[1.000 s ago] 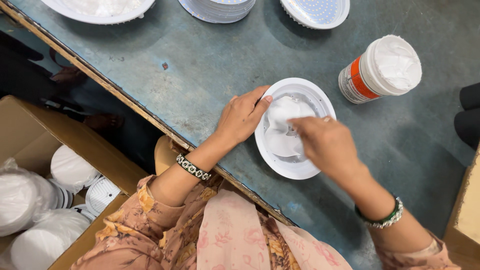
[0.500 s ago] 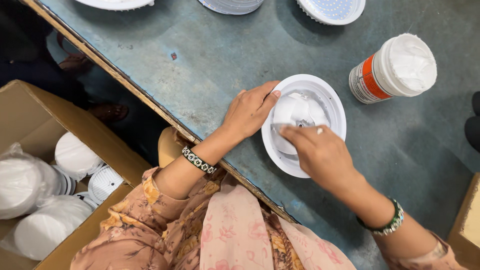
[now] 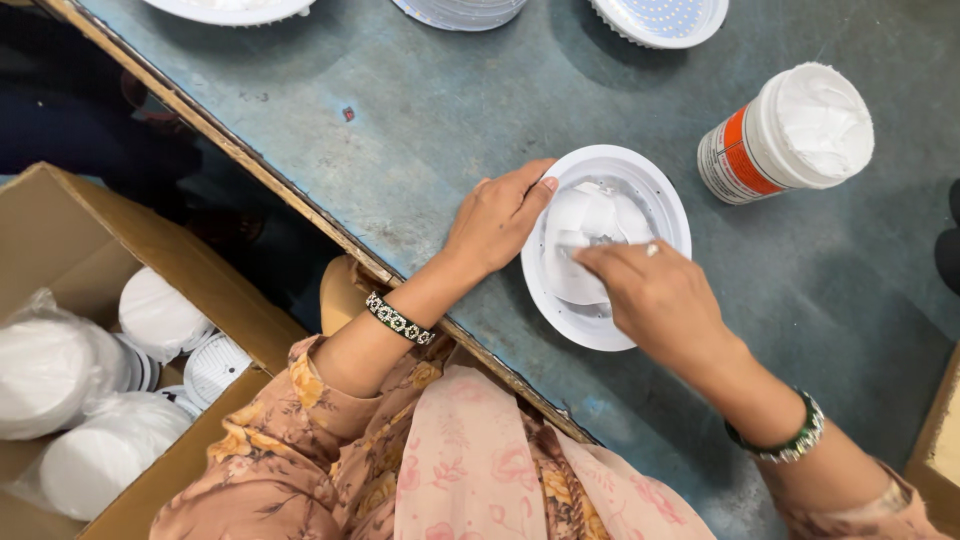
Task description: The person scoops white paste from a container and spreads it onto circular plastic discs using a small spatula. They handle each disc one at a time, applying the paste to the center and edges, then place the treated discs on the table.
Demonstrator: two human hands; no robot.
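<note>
On the blue-grey worktable (image 3: 420, 130), the left hand (image 3: 495, 215) lay flat, fingers loosely spread against the rim of the round white plastic lamp housing (image 3: 660, 190), while the right hand (image 3: 655, 300) pinched a white pad (image 3: 585, 225) inside it.

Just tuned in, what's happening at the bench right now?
A person is working on a round white lamp housing lying on the blue-grey table. The left hand steadies its rim, while the right hand presses fingertips onto the white insert in its middle. An open white tub with an orange label stands to the right. A cardboard box of similar white round parts sits beside the table.
</note>
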